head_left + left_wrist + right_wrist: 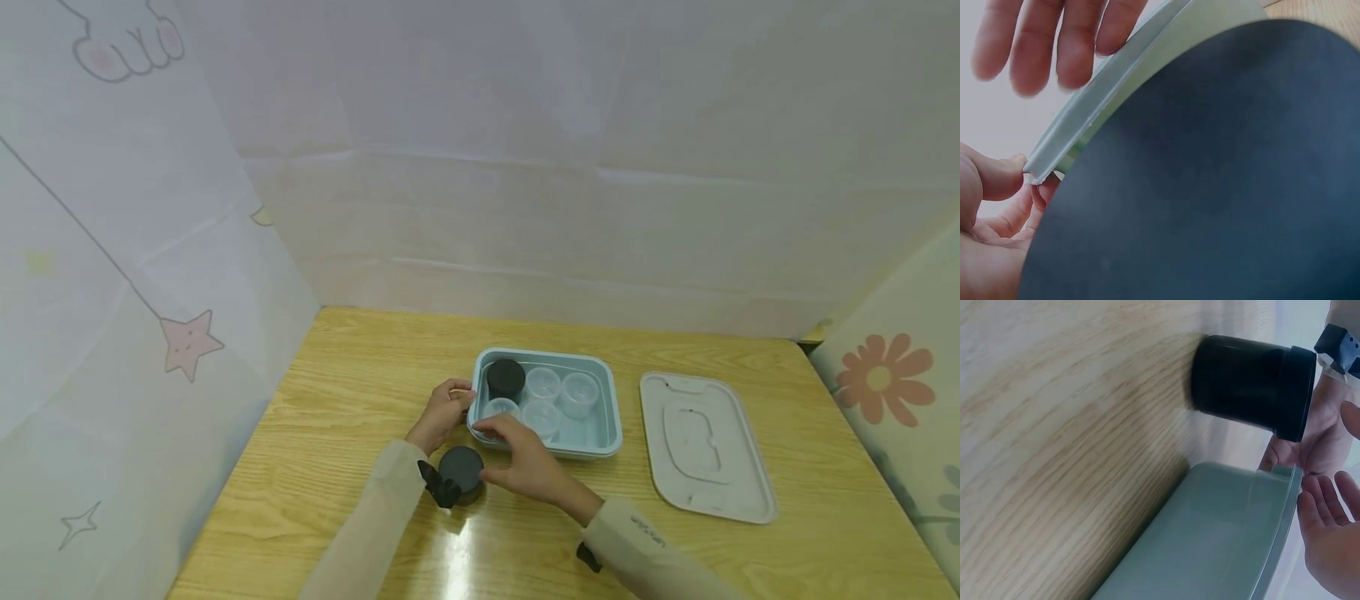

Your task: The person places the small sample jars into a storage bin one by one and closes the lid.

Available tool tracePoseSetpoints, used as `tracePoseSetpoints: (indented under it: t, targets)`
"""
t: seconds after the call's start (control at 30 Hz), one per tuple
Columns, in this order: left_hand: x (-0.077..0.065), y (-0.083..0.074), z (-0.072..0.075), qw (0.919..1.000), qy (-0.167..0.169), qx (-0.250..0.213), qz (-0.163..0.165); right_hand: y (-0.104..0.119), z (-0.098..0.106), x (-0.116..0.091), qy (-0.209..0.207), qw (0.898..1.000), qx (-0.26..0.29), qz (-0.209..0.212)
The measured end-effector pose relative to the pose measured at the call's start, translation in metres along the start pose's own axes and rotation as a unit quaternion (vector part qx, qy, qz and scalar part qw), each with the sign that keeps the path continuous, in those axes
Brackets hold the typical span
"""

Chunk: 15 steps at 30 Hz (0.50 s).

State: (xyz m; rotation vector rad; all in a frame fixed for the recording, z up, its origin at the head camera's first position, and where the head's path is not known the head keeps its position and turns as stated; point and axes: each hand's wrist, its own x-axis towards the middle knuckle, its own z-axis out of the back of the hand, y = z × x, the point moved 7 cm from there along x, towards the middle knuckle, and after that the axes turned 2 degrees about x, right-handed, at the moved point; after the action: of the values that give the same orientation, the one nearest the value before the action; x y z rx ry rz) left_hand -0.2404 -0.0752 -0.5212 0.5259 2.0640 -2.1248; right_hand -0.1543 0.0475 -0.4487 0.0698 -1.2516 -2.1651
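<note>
A light blue plastic tub [609, 417] stands on the table, holding several clear plastic cups [579, 392] and a round black-topped jar [506, 379]. At the tub's left side, my left hand [444, 417] pinches its rim between thumb and fingers, which the left wrist view shows close up. My right hand [528, 458] reaches over the tub's front left corner, fingers extended and apart from the thumb, partly hiding the front cups. Between my forearms a second black jar [1247, 384] stands upright on the table. Its flat dark top [1210, 175] fills much of the left wrist view.
A whitish rectangular lid [708, 446] lies flat on the table to the right of the tub. The wooden table [360, 367] meets a pale cloth backdrop [525, 233] at the back, with printed cloth on both sides.
</note>
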Motion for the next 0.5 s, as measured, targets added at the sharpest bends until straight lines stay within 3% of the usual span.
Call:
tracePoseSetpoints:
  t: [0.5]
  targets:
    - [0.000,-0.001,0.000,0.9999,-0.005,0.010,-0.003,-0.001,-0.018,0.006,0.059,0.998,-0.021,-0.025]
